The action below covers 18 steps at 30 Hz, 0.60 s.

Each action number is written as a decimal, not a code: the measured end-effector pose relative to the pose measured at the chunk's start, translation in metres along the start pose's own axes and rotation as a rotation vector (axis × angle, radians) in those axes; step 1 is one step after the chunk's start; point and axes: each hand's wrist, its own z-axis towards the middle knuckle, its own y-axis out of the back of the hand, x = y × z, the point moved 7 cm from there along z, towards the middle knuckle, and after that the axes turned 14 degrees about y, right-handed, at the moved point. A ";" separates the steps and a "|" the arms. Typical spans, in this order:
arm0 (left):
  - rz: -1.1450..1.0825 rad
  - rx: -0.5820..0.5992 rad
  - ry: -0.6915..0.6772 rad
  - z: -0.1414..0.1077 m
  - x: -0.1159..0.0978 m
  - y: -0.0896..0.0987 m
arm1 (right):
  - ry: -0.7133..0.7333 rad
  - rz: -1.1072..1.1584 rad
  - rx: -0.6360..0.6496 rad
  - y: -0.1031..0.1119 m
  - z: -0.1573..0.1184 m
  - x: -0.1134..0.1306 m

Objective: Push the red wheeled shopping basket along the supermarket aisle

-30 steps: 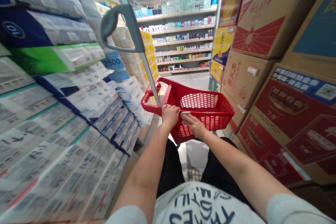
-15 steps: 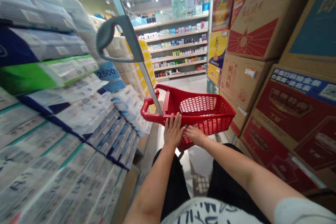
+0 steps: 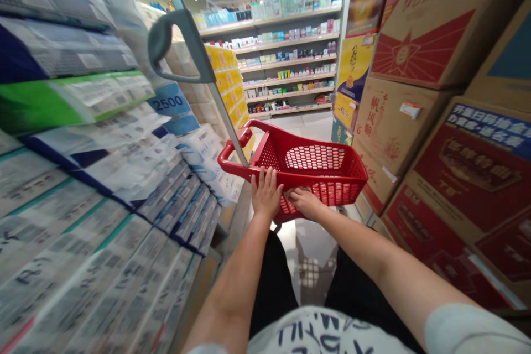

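A red plastic shopping basket cart [image 3: 332,182] stands in front of my knees, its side turned to me and its inside bare where I can see it. A long metal pole [image 3: 229,127] with a grey loop handle [image 3: 199,47] rises from its left end. My left hand [image 3: 266,194] lies against the near side just under the rim, fingers spread. Right of it, my right hand [image 3: 306,202] presses on the lower lattice wall with fingers curled. A small greyish bit shows at those fingertips; I cannot tell what it is.
Stacked paper packs [image 3: 103,166] wall the left side, with yellow-marked packs [image 3: 226,80] beyond. Cartons [image 3: 398,121] are piled high close on the right. Shelves of small goods [image 3: 290,61] stand across the aisle's far end. Tiled floor [image 3: 309,271] runs between.
My left hand has slid slightly left, and a gap has opened between my two hands. The cart sits a little higher and further left in view.
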 end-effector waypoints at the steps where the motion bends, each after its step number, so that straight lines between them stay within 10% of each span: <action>1: 0.001 -0.001 0.018 0.000 0.003 -0.002 | -0.002 0.009 0.020 -0.003 0.002 0.002; 9: 0.033 -0.009 0.029 0.001 0.025 -0.004 | -0.191 0.060 0.201 -0.034 0.020 0.009; 18: -0.007 -0.048 0.050 -0.006 0.031 -0.008 | -0.091 0.027 0.037 -0.020 0.021 0.013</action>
